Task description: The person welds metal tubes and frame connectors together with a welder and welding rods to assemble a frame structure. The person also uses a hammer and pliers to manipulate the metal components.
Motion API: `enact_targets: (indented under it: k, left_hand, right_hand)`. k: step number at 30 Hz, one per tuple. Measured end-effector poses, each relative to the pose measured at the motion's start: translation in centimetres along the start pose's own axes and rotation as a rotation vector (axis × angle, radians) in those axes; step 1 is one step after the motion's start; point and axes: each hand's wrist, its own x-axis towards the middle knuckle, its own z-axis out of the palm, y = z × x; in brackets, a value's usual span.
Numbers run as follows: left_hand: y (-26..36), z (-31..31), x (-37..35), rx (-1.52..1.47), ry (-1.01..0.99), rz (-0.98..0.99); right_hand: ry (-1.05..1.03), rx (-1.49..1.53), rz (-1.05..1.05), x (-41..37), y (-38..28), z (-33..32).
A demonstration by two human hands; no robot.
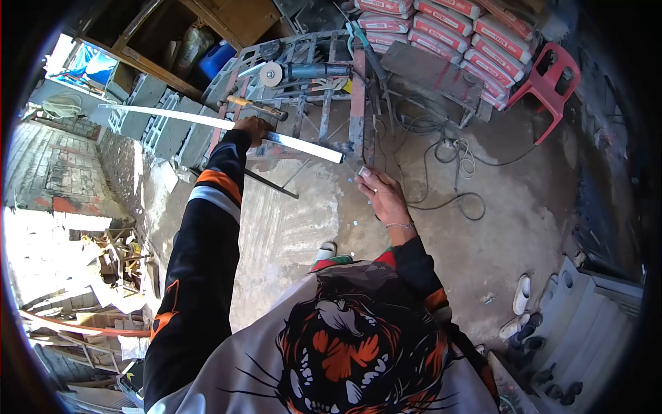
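A long, pale metal bar [303, 145] reaches from the upper left to the middle of the view. My left hand [254, 128] is closed round it, near the edge of a metal frame bench [358, 103]. Just right of the bar's dark end, my right hand [383, 195] pinches a small light piece between thumb and fingers, apart from the bar; what the piece is, I cannot make out. On the bench lie an angle grinder [310, 71] with a round disc and a hammer [258, 108] with a yellowish handle, just above my left hand.
Stacked cement bags [441, 34] and a red plastic chair [549, 86] stand at the upper right. Cables [441, 162] coil on the concrete floor. Concrete blocks [169, 127] line the left, a thin dark bar [272, 185] juts below the bench, and slippers [522, 294] lie lower right.
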Motion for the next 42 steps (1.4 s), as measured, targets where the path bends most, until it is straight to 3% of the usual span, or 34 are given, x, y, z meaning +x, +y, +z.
enact_targets:
  k: [7,14,20,24,27,37,42]
  left_hand:
    - [-1.1,2.0,1.5,0.050,0.074,0.083]
    - [-0.2,1.2,1.1,-0.096,-0.011,0.024]
    - [-0.5,1.5,1.2,-0.142,-0.029,0.021]
    - [-0.3,1.3,1.0,-0.093,0.060,0.065]
    - [-0.1,1.4,1.2,-0.115,-0.039,0.033]
    - [-0.1,5.6,-2.1,-0.200,0.487,0.113]
    - [1.3,4.6,-2.5,-0.279,0.697,-0.003]
  right_hand:
    - [0.035,-0.108,-0.043,2.7,2.5,1.6]
    - [0.109,-0.195,-0.117,3.8,2.6,2.6]
    - [0.175,-0.235,-0.054,3.9,1.6,3.4]
    - [0.155,-0.292,-0.050,4.3,1.1,3.1]
    - [0.148,-0.333,-0.048,4.7,1.2,2.6]
    - [0.068,-0.315,-0.299,4.2,4.3,2.4]
    - [0.109,-0.617,-0.367,3.1,1.5,4.0]
